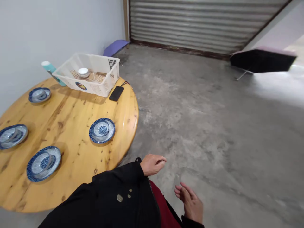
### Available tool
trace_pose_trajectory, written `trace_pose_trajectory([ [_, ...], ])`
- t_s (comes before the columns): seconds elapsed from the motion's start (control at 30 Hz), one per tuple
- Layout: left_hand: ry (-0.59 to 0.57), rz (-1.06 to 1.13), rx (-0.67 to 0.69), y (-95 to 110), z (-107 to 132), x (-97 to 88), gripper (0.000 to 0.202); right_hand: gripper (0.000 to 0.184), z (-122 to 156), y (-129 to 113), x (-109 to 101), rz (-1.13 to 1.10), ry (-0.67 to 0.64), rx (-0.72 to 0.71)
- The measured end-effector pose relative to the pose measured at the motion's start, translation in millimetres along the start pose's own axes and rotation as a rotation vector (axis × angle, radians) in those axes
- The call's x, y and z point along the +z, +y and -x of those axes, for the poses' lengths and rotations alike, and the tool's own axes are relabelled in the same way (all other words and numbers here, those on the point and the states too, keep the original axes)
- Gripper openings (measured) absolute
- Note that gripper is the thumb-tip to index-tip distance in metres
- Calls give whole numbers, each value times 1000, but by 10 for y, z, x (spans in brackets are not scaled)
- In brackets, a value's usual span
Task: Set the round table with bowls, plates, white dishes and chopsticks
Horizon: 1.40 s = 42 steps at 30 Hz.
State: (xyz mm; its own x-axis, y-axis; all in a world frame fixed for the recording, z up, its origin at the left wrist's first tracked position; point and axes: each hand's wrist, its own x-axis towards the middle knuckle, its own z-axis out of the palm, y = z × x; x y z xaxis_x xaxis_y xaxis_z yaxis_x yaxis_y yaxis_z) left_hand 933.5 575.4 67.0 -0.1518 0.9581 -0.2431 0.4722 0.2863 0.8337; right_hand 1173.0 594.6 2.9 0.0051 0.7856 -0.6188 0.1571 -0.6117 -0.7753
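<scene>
My left hand [153,164], in a black sleeve, hangs in front of me just off the edge of the round wooden table [78,126]. Its fingers are curled in, with nothing showing in them. Lower and to the right is my right hand [191,204], its fingers loosely bent and apart, holding nothing. The nearest tableware to my left hand is a blue-rimmed plate [92,136] with a small glass bowl [103,129] on it. Farther left on the table are another plate [32,174], a plate at the left edge [4,145] and a plate at the back [33,99], each carrying a clear bowl.
A white plastic basket [95,87] holds a small stack of white dishes [83,72]. Beside it are a black phone [116,93] and a turquoise bottle [49,67]. Open umbrellas, one purple [116,48] and one black [261,61], rest on the concrete floor [190,110] near a roller shutter [190,25].
</scene>
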Motion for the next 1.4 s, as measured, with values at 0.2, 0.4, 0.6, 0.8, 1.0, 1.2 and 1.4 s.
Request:
trace_pose_trajectory([
  [0.2,21,14,-45,97,-501,-223,34,70,-558,-453,66,38,27,19],
  [0.4,143,41,-202,122,-922,-367,33,69,-1226,-886,521,192,-267,82],
  [0.6,462,117,-311,232,-1626,-642,34,67,-2312,-1902,895,269,-430,-49],
  [0.8,640,167,-401,418,-2214,-741,34,64,-3159,-2760,1278,308,-552,-176],
  [1.0,749,187,-512,413,-2332,-762,34,61,-3270,-2957,1995,421,-810,-153],
  [1.2,921,281,-557,96,-2350,-1056,35,60,-3055,-2913,2692,487,-1042,-136],
  [1.4,1080,349,-539,-258,-2336,-1564,36,61,-3134,-3301,3294,543,-1041,-232],
])
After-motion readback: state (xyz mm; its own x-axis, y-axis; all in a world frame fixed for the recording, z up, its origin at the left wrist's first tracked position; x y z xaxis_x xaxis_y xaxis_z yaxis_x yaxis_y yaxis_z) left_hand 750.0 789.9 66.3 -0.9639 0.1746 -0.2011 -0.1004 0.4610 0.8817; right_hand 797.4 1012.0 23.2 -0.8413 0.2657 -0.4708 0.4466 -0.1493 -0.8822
